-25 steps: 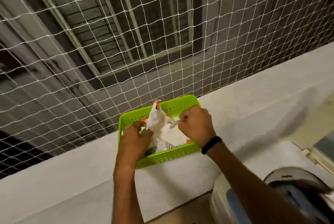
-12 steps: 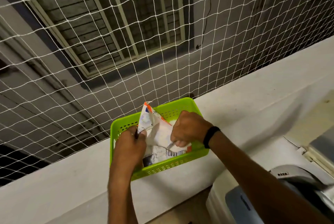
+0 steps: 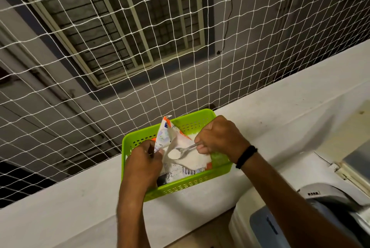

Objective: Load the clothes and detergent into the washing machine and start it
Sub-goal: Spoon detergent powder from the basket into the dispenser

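Detergent scooping is the step in hand. The detergent packet (image 3: 166, 133) stands inside the green basket (image 3: 192, 183), which sits on the white ledge (image 3: 80, 207) close against the netting (image 3: 140, 67). The left hand (image 3: 143, 164) pinches the packet's torn edge and holds the mouth open. The right hand (image 3: 220, 137) is closed around the handle of a metal spoon (image 3: 183, 150), whose bowl lies inside the packet and carries a mound of white powder.

Assessment: the scoop appears loaded and ready to lift out. The washing machine (image 3: 270, 225) is at the lower right, well apart from the basket and below the ledge. Its drum is not visible, so whether the clothes are in cannot be told.

Recommendations:
- Keep the spoon bowl level when lifting it clear of the packet mouth; a heaped load will probably shed powder if tipped.
- Maintain the left-hand pinch until the spoon is out, so the soft packet does not fold onto it.
- Carry the spoon low across the gap to the machine. Spillage onto the ledge or the machine top is the main risk.
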`<state>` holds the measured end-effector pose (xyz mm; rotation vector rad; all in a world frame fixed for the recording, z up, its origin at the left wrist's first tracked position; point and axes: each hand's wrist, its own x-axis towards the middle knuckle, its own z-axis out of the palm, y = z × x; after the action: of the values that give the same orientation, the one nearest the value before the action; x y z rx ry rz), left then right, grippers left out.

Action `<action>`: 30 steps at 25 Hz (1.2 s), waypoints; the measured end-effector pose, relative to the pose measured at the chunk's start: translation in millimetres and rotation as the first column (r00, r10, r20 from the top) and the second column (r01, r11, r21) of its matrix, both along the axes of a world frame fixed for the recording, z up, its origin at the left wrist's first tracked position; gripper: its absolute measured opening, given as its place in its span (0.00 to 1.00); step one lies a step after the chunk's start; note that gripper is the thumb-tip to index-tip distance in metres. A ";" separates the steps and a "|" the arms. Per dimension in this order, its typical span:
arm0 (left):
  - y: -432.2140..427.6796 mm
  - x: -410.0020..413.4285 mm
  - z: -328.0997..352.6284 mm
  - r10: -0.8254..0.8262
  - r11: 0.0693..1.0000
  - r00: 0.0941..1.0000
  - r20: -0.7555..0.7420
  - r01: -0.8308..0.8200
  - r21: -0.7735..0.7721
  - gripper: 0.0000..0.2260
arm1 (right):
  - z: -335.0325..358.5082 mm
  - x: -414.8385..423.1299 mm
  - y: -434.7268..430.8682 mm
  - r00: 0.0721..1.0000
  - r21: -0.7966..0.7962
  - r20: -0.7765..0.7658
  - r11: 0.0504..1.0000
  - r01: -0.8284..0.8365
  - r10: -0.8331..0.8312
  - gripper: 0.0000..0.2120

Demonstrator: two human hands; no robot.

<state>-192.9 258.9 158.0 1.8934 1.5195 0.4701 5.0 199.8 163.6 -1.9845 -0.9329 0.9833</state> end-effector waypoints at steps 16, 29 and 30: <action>-23.4 14.5 21.2 0.045 0.987 0.904 0.426 -0.106 0.121 0.22 | 13.2 31.6 -64.9 0.800 0.187 -0.588 0.944 0.273 -0.115 0.09; -101.5 133.7 12.7 -0.203 0.974 0.783 0.588 0.102 0.200 0.11 | 6.9 92.7 -189.8 0.709 0.166 -0.588 0.800 0.577 -0.390 0.09; -110.3 147.1 6.6 -0.233 0.971 0.784 0.575 0.150 0.188 0.11 | 3.4 98.9 -203.7 0.682 0.142 -0.601 0.785 0.603 -0.416 0.09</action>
<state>-45.9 148.6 164.6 1.7378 0.8834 0.9844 103.9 -3.8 166.9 -1.4224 -0.1604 0.9002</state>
